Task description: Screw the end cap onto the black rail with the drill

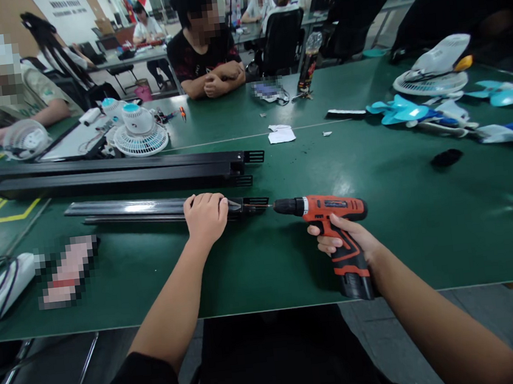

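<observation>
My right hand (pixel 346 240) is wrapped round the handle of an orange and black cordless drill (pixel 334 206), near the table's front edge. The drill points left, and its thin bit reaches the slotted end piece (pixel 255 204) of a long black housing (pixel 134 208); whether the tip touches it I cannot tell. My left hand (pixel 207 218) is closed over the right part of that housing, pressing it on the green table. Just beyond lie longer black housings (pixel 117 179) with similar slotted ends, side by side.
Fan parts (pixel 140 131) stand at the back left, and blue fan blades (pixel 397 110) lie at the right. Paper scraps (pixel 281 134) and a bottle (pixel 310 67) are farther back. A phone-like object (pixel 70 269) lies front left. Across the table sits a person (pixel 205 51) with folded arms.
</observation>
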Demonstrator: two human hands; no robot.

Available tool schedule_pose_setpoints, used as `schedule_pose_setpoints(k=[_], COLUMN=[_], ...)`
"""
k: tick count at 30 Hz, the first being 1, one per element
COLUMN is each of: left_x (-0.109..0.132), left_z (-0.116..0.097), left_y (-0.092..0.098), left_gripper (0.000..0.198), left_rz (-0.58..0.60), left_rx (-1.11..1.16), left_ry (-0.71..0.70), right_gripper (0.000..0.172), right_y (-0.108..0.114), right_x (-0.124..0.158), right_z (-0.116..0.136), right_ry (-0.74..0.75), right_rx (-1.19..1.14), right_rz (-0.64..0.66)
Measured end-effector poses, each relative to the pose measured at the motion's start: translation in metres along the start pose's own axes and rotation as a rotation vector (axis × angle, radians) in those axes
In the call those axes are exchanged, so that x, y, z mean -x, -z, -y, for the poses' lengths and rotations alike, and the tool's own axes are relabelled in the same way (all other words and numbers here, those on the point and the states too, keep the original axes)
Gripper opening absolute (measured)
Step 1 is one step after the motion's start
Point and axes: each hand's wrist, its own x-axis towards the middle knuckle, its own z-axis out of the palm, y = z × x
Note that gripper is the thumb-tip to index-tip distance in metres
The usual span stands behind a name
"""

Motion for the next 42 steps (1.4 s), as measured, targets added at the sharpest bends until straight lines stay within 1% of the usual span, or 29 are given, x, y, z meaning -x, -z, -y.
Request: schedule_pose_setpoints(k=[9, 16, 20, 28, 36, 42], left_x=[0.0002, 0.0001, -0.0001, -0.0004, -0.0003, -0.0004], left_z=[-0.0004, -0.0003, -0.0008, -0.0016, -0.0008, -0.0008], left_y=[-0.0004, -0.0006, 0.0002, 0.0013, 0.0009, 0.0007], left_gripper=[0.043, 0.043, 0.043, 0.044, 0.042, 0.041], left_rz=[-0.002, 0.004, 0.005, 0.02, 0.013, -0.006], left_rx=[-0.009, -0.012, -0.008, 0.03, -0.004, -0.026], left_ry=[0.002, 0.009, 0.009, 0.019, 0.009, 0.0], right_gripper=[0.035, 0.031, 0.029, 0.034, 0.039, 0.036], right_y=[0.0027, 0.005, 0.0044, 0.0039, 0.0023, 0.0012], right_x=[-0.0009, -0.0014, -0.0013, -0.0009, -0.0004, -0.0002], right_z=[-0.0012, -0.0063, -0.0061, -0.0033, -0.0009, -0.0009], right_ry=[-0.001, 0.062, 0.061, 0.027, 0.0, 0.003], right_rx=[0.003, 0.02, 0.02, -0.009, -0.013, -0.03], right_rz=[0.018, -0.004, -0.027, 0.008, 0.021, 0.013])
